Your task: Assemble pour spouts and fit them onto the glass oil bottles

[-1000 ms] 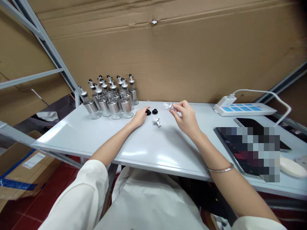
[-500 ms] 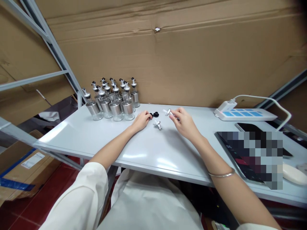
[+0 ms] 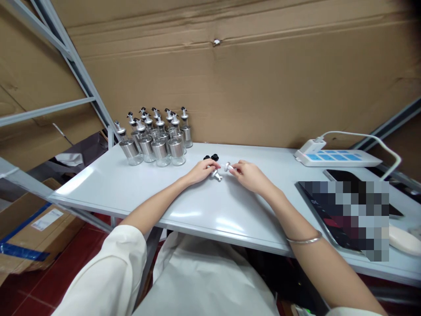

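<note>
Clearly, the right hand (image 3: 249, 174) had a metal spout (image 3: 227, 166) pinched between thumb and fingers, its pale end toward the left hand (image 3: 201, 171). That left hand was low over the table (image 3: 125, 188), fingers bent; whether they gripped anything I could not tell. Right at its fingertips a second spout (image 3: 217, 176) lay on its side, partly covered. Two black caps (image 3: 215, 157) sat side by side just beyond the left hand. Farther left stood a cluster of glass bottles (image 3: 161, 150) with metal bands, and well to the right lay a white power strip (image 3: 368, 162).
</note>
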`<action>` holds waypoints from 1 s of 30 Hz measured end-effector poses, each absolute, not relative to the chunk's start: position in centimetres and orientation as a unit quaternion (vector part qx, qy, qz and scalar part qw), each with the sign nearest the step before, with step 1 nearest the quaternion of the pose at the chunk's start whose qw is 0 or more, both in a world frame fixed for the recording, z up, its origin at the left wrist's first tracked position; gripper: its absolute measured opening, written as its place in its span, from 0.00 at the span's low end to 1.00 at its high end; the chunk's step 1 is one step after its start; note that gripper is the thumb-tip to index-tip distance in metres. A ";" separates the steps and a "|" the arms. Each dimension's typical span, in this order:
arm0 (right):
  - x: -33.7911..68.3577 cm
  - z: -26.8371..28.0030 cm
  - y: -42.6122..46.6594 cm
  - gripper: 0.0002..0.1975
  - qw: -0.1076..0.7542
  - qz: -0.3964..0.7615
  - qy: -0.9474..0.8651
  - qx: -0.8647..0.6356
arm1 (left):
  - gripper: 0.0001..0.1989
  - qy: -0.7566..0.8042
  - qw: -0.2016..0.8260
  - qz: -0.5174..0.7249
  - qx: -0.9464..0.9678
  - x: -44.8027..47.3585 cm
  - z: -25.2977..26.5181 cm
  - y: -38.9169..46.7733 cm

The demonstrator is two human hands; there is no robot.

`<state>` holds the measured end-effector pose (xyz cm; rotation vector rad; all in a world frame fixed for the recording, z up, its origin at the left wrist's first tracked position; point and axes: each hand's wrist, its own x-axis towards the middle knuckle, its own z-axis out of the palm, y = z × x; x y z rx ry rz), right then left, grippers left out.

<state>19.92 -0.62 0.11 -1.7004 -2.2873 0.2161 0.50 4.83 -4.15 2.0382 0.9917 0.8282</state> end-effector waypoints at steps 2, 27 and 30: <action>19.7 0.2 -0.7 0.16 0.118 0.076 -0.792 -0.594 | 0.12 0.388 0.366 0.321 0.783 0.4 -4.2 4.9; 19.7 -1.0 -0.4 0.12 0.095 0.142 -0.853 -0.493 | 0.17 0.360 0.275 0.254 0.855 0.9 -4.2 4.6; 19.7 -1.2 -0.4 0.11 0.109 0.140 -0.854 -0.489 | 0.17 0.366 0.265 0.275 0.849 0.8 -4.1 4.5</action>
